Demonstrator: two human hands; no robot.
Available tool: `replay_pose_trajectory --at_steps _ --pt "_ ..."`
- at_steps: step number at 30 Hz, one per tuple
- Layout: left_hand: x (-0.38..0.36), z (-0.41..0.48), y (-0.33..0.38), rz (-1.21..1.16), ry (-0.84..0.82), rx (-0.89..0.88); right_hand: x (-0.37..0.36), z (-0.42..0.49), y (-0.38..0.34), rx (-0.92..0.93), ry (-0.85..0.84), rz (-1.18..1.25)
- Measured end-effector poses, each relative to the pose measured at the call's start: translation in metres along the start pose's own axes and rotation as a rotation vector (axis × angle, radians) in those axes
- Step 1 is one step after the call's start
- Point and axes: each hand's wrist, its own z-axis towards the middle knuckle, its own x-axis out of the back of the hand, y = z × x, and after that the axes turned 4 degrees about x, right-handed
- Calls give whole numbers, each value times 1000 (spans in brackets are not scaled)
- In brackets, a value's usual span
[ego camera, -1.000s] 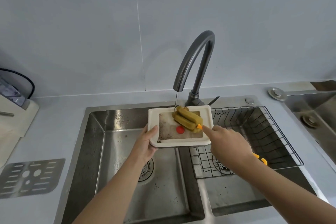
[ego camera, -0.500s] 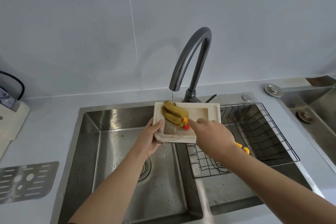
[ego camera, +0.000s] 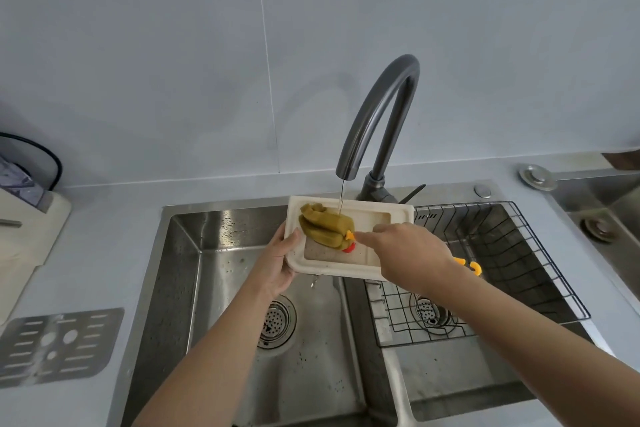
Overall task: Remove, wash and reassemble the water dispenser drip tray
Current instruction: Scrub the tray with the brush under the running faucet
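Note:
My left hand (ego camera: 277,263) grips the left edge of the cream plastic drip tray (ego camera: 346,272), which sits over the sink divider under the faucet. A thin water stream (ego camera: 342,194) falls onto a yellow-green sponge brush (ego camera: 325,224) lying in the tray's left half. My right hand (ego camera: 408,253) holds the brush's orange handle, whose end sticks out past my wrist. A small red float (ego camera: 350,247) shows just below the sponge. The tray's perforated metal grille (ego camera: 57,345) lies flat on the counter at the far left.
The dark curved faucet (ego camera: 381,107) rises behind the double steel sink (ego camera: 194,288). A black wire basket (ego camera: 502,253) fills the right basin. The cream water dispenser (ego camera: 24,218) stands at the left edge, and a second sink (ego camera: 602,218) at the far right.
The sponge brush has slid from the tray's back right over to its left half, covering most of the red float. My left hand keeps its grip on the tray.

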Motion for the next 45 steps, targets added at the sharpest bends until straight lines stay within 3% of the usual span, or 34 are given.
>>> replay_pose_trajectory --at_steps 6,18,37,45 --pt "2 2 4 -39 32 -24 -5 -3 -7 47 -33 -25" --pt "-6 -5 16 128 107 -49 1 -7 -2 94 -66 -158" --pt "29 -29 43 153 367 -159 -10 20 14 154 -33 -198" --pt "48 -37 46 190 410 -148 -13 19 15 92 -42 -190"
